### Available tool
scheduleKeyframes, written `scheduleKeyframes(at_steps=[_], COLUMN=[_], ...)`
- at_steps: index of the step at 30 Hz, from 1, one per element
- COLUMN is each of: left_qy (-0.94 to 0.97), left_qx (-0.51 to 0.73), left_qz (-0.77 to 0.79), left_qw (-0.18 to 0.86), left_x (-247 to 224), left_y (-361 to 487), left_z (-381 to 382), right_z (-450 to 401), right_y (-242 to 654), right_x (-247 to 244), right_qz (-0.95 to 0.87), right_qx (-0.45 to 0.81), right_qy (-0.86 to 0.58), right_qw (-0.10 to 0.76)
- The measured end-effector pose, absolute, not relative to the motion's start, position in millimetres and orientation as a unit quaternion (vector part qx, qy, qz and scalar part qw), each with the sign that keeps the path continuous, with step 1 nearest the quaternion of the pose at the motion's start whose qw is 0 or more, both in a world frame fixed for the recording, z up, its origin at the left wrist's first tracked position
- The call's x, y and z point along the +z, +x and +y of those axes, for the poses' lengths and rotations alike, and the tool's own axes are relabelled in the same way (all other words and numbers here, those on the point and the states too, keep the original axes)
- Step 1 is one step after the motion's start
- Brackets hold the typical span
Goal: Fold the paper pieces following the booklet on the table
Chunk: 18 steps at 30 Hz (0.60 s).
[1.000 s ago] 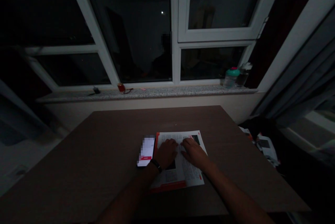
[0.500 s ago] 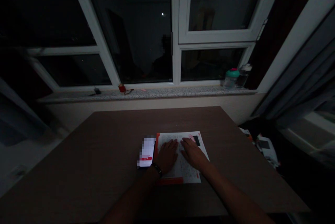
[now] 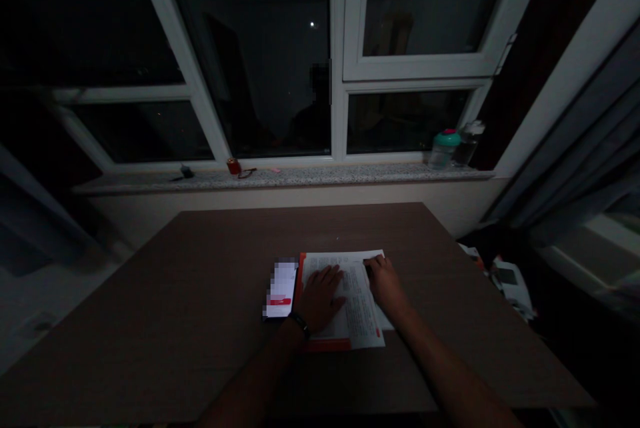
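Clock centred on the booklet, 12 = window. Nearest: both forearms come in over the counter (image 3: 210, 281), from 7 and 5. Dark wristband (image 3: 300, 325) on the left wrist, just beside the phone's near corner.

Booklet (image 3: 356, 308) lies open mid-counter, printed pages up, red strips along its left and near edges. Left hand (image 3: 320, 298) rests flat on its 9 o'clock side, grip spread loosely, blocking much of the text there. Right hand (image 3: 385, 283) sits at 2, fingers bent over the page's far right edge and hiding it. Can't tell if that grip is pinching paper or only touching. A second sheet edge shows under the top page, below the right hand.

Phone (image 3: 283, 285), screen lit, at 9, right beside the booklet; tightest neighbour, left arm passes close by it. At 3, past the counter's edge: a white item with a grey panel (image 3: 510, 281), too dark to identify.

Farther, granite sill (image 3: 320, 176): small dark item (image 3: 187, 172) at 10, red jar (image 3: 233, 166) at 11, teal-lidded bottle (image 3: 444, 149) at 1, clear bottle (image 3: 469, 143) just behind it to the right. Behind the sill, white window frame (image 3: 339, 48) at 12. Grey curtain (image 3: 565, 121) at 2.
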<state>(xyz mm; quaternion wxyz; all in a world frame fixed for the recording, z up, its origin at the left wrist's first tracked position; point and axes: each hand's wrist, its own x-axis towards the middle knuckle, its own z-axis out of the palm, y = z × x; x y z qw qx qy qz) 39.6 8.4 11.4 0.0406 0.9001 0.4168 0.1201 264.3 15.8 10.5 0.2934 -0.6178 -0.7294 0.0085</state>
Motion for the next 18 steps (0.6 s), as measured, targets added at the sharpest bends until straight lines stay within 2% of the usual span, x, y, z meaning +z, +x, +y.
scheduleKeyframes(at_steps=[6, 14, 18], left_qy=[0.900, 0.896, 0.894], left_qx=[0.134, 0.132, 0.142], left_qz=[0.413, 0.419, 0.421], left_qw=[0.039, 0.058, 0.062], left_x=[8.5, 9.5, 7.1], left_y=[39.8, 40.3, 39.7], left_z=[8.7, 7.4, 8.1], right_z=[12.4, 3.4, 2.1], right_y=[260.6, 244.7, 247.6], right_x=[23.2, 29.4, 28.7], right_qz=[-0.768, -0.858, -0.855], right_qx=[0.053, 0.096, 0.109], right_qy=[-0.524, -0.440, -0.443], right_qw=[0.364, 0.247, 0.246])
